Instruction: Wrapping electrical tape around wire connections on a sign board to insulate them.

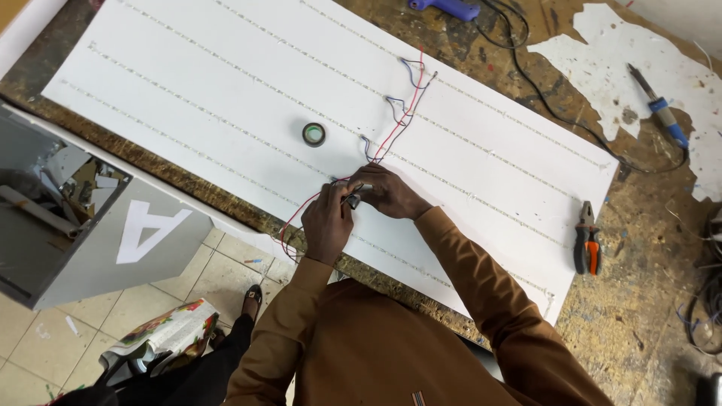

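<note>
A long white panel (226, 83) with thin rows of LED strips lies across the worn workbench. Red and blue wires (398, 113) run between the strips toward my hands. My left hand (327, 222) and my right hand (391, 192) meet over the panel's near edge. Together they pinch a small dark object (353, 199) at the wire ends; which hand grips it I cannot tell exactly. A small roll of dark tape (313, 134) sits on the panel just beyond my hands.
Pliers with orange and black handles (587, 239) lie at the panel's right end. A soldering iron (658, 105) and a blue glue gun (445, 7) rest on the bench further back. A grey box with a white letter (113, 225) stands at the left.
</note>
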